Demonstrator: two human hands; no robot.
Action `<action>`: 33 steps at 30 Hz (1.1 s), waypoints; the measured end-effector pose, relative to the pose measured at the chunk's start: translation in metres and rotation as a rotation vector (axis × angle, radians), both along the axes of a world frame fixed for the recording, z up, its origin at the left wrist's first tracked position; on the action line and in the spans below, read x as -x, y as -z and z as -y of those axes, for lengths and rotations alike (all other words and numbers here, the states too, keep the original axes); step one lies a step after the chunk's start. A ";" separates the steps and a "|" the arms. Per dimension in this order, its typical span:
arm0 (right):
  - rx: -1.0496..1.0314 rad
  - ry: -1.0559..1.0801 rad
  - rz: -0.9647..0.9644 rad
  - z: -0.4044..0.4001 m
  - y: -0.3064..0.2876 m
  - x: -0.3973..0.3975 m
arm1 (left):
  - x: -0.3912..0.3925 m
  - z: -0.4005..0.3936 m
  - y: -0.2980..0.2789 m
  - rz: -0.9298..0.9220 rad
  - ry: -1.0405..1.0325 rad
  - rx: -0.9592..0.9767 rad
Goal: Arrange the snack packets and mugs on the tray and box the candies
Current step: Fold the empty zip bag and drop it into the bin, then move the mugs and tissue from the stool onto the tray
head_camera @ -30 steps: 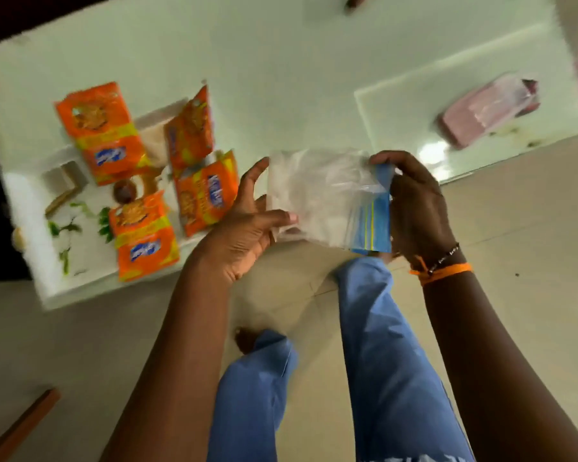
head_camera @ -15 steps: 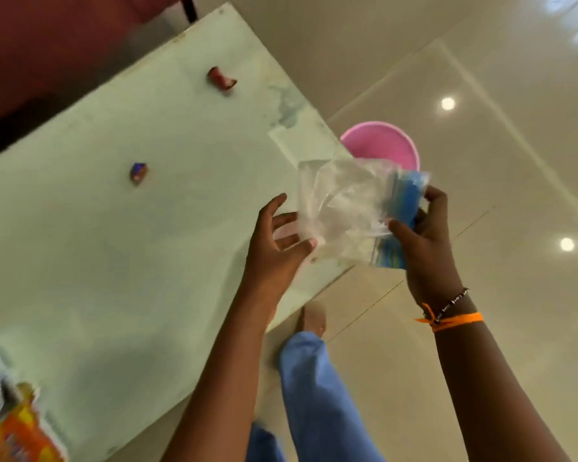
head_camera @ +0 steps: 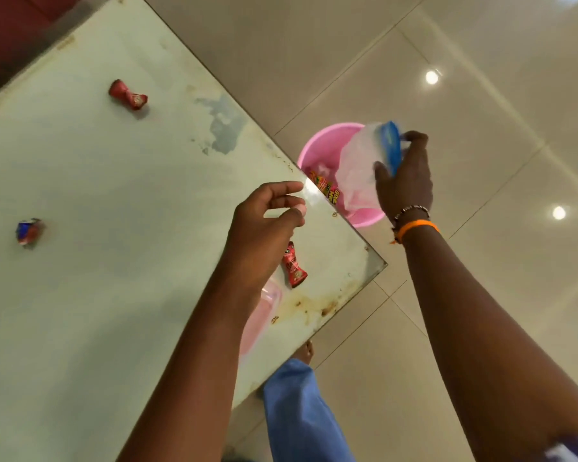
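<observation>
A person stands at the corner of a pale green glass worktop (head_camera: 80, 195), seen from above through a head-worn camera. The right hand (head_camera: 406, 181) reaches out past the worktop's edge and holds a crumpled clear plastic bag with a blue strip (head_camera: 364, 161) over a pink bucket (head_camera: 317, 148) on the tiled floor. Its grip is closed on the bag's blue end, thumb on one side and fingers on the other. Colourful wrappers lie inside the bucket.

The left hand (head_camera: 264, 225) hovers over the worktop near the corner. Its grip is loosely open, fingers curled, and it holds nothing.

Three wrapped candies lie well apart on the worktop: a red candy at the far side (head_camera: 128, 95), a blue and red candy at the left (head_camera: 29, 231), and a red candy near the corner (head_camera: 293, 265), just beside the left wrist. A pink shape shows through the glass under the left forearm; what it is cannot be told. No tray, mugs or snack packets are in this view.

The candies look small, light and firm, with twisted wrapper ends. Each is probably best pinched across its middle with thumb and forefinger; the smooth glass may let them slide. The bag appears thin, soft and almost weightless, so it likely drops slowly and may drift.
</observation>
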State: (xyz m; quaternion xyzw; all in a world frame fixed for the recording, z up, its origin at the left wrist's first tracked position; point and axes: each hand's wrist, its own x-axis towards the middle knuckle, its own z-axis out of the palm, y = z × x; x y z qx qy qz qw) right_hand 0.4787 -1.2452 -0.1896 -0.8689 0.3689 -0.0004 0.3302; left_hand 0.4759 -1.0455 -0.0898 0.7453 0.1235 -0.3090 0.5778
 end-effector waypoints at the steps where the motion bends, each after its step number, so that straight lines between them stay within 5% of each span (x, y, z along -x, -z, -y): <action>1: -0.036 -0.047 -0.082 0.002 0.010 -0.005 | 0.000 0.001 0.004 -0.009 0.005 0.011; 4: -0.085 -0.127 -0.177 0.000 0.020 -0.014 | 0.002 -0.001 0.006 -0.021 0.009 0.021; 8: -0.124 -0.082 0.032 -0.017 -0.014 -0.020 | 0.001 -0.009 0.001 -0.038 -0.069 0.032; 15: -0.574 -0.083 0.200 -0.117 -0.104 0.003 | 0.010 -0.057 -0.024 -0.018 -0.209 0.109; 22: -0.843 -0.230 0.054 -0.252 -0.147 0.059 | 0.063 -0.160 -0.048 0.028 -0.537 0.082; 33: -0.943 -0.565 -0.149 -0.490 -0.200 0.202 | 0.245 -0.406 -0.086 0.051 -0.915 0.117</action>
